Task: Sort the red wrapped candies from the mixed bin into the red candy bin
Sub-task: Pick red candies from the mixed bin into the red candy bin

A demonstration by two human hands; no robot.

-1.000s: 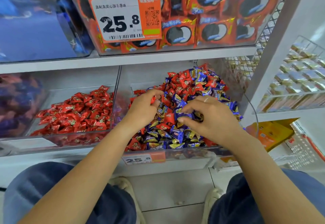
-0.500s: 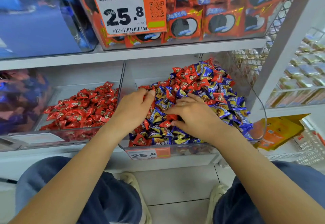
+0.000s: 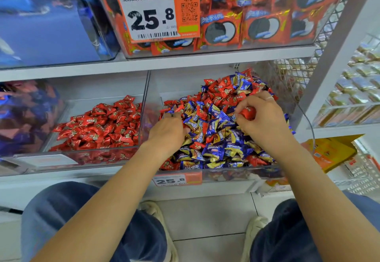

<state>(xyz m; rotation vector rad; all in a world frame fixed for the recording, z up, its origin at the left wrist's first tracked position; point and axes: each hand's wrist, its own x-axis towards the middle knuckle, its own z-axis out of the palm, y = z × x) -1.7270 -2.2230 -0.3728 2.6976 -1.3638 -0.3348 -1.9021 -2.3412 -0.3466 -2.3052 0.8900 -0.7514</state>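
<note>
**Both hands in the mixed candy bin**

The right hand (image 3: 260, 118) is curled round a red wrapped candy (image 3: 247, 112), pinched between thumb and fingers just above the heap; a ring shows on one finger. The left hand (image 3: 167, 131) lies knuckles-up on the left part of the same heap, its fingers bent down into the wrappers; whether it grips a candy cannot be told, as the fingertips are hidden among them.

Both hands are over the mixed bin (image 3: 226, 176), a clear box piled with red, blue and gold wrapped candies. Just beside it to the left, behind a clear dividing wall, stands the red candy bin (image 3: 102, 158), holding a lower pile of red candies (image 3: 102, 126) only.

An orange price tag (image 3: 176, 179) reading 25.8 sits on the mixed bin's front. On the shelf above, a larger price label (image 3: 156, 11) fronts a clear box of orange biscuit packets (image 3: 259, 25). The person's knees in blue trousers (image 3: 86, 216) frame the floor below.
</note>
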